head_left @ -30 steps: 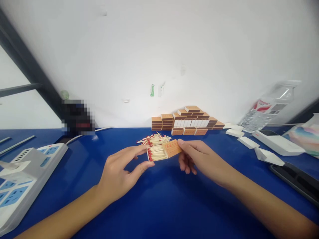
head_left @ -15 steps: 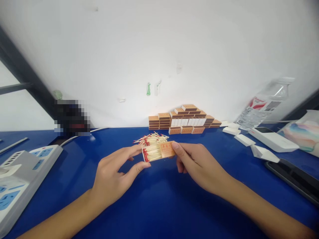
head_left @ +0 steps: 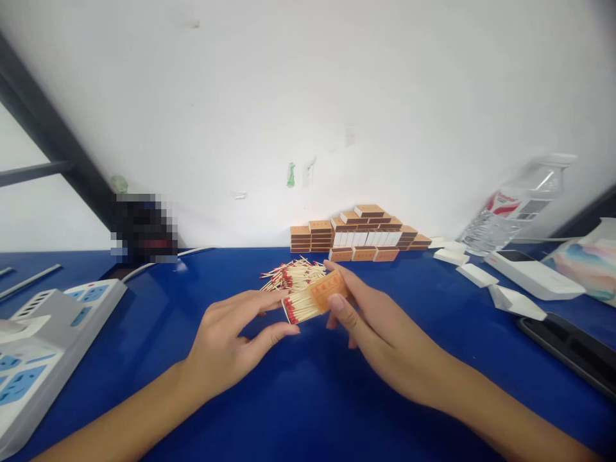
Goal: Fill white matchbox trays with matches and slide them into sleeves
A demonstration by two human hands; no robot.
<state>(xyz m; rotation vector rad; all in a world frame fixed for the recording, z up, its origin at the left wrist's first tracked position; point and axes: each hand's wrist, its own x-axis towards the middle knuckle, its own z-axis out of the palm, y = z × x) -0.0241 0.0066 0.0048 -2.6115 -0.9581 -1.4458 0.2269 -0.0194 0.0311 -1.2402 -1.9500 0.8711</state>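
A half-open matchbox is held between my hands in the middle of the view, slightly tilted. Its tray [head_left: 299, 308] sticks out to the left, full of matches with red heads. My left hand [head_left: 233, 333] pinches the tray's outer end between thumb and fingers. On the right, the orange printed sleeve [head_left: 321, 290] covers the rest of the tray. My right hand [head_left: 385, 327] grips that sleeve, thumb in front and fingers behind. Just beyond the box, a heap of loose matches [head_left: 291, 274] lies on the blue table [head_left: 298, 398].
Closed matchboxes [head_left: 364, 254] stand stacked against the white wall. At the right are a clear plastic bottle [head_left: 520, 199], folded white pieces [head_left: 476, 276], a white device [head_left: 534, 274], a black phone [head_left: 568, 353] and a tissue pack [head_left: 597, 260]. A power strip [head_left: 72, 359] lies at the left.
The matchbox has tilted, its right end now higher. My right hand's thumb has come down onto the sleeve's front, with fingers behind it. The view has shifted slightly.
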